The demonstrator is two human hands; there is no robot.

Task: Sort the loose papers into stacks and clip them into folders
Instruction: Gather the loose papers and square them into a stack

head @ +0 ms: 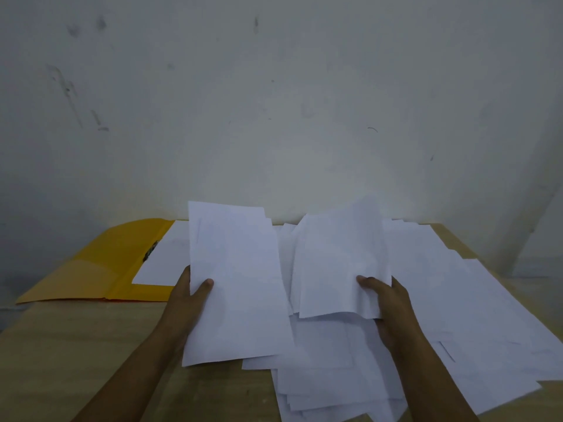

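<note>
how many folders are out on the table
1: a yellow folder lying open at the table's far left, with a white sheet under its clip. Others could be hidden under the loose papers.

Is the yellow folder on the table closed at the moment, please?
No, the yellow folder lies open flat on the table, with a white sheet resting on its right half beside the clip.
</note>
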